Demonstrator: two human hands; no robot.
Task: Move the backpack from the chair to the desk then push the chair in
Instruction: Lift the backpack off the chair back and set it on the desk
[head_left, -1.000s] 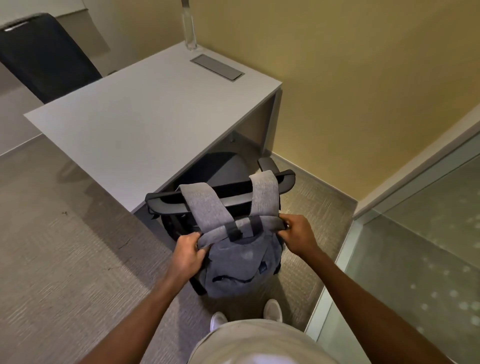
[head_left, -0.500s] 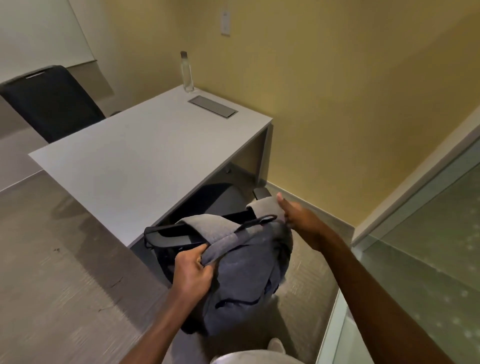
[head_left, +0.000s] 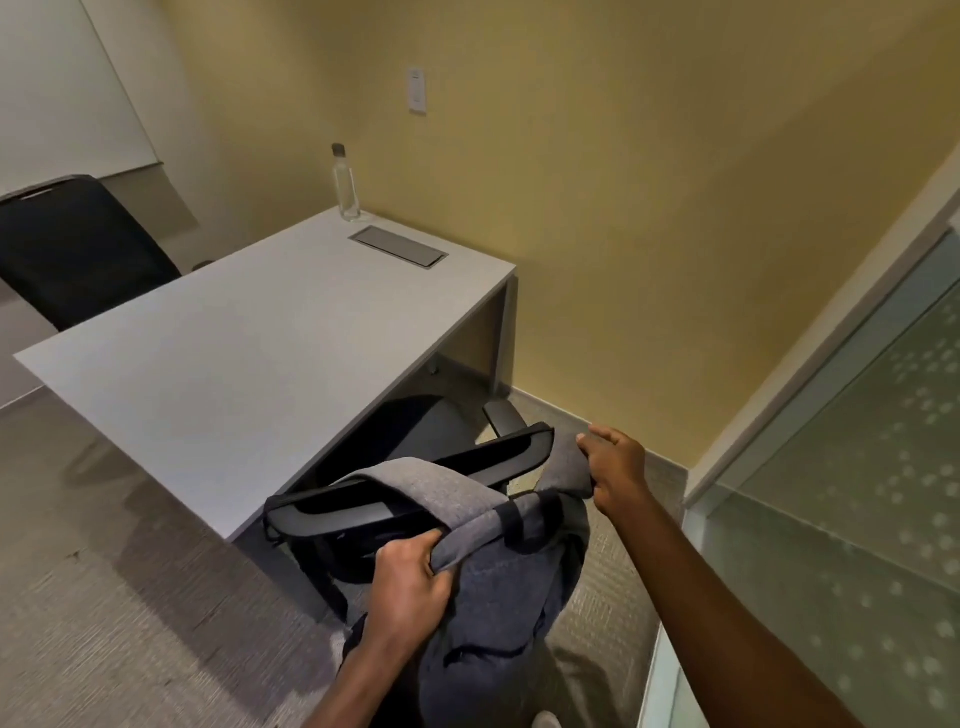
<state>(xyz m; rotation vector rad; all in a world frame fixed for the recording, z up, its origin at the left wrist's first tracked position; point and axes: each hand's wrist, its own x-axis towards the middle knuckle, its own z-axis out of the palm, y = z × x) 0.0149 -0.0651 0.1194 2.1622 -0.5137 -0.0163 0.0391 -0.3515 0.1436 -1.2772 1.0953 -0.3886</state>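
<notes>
A grey fabric backpack (head_left: 498, 613) hangs behind the backrest of a black office chair (head_left: 415, 488), its two shoulder straps draped over the backrest's top edge. My left hand (head_left: 410, 582) grips the left strap near the bag's top. My right hand (head_left: 618, 473) holds the right strap where it comes over the backrest. The chair's seat sits partly under the white desk (head_left: 249, 353), just beyond the chair. The lower part of the chair is hidden by the bag and the desk.
A clear water bottle (head_left: 346, 184) stands at the desk's far corner beside a grey cable hatch (head_left: 399, 247). A second black chair (head_left: 78, 249) is at the far left. A yellow wall is ahead, and a frosted glass partition (head_left: 841, 493) runs close on the right.
The backpack has been lifted, its straps rising up along the backrest. My view has tilted upward, showing more wall. Both hands kept their hold on the straps.
</notes>
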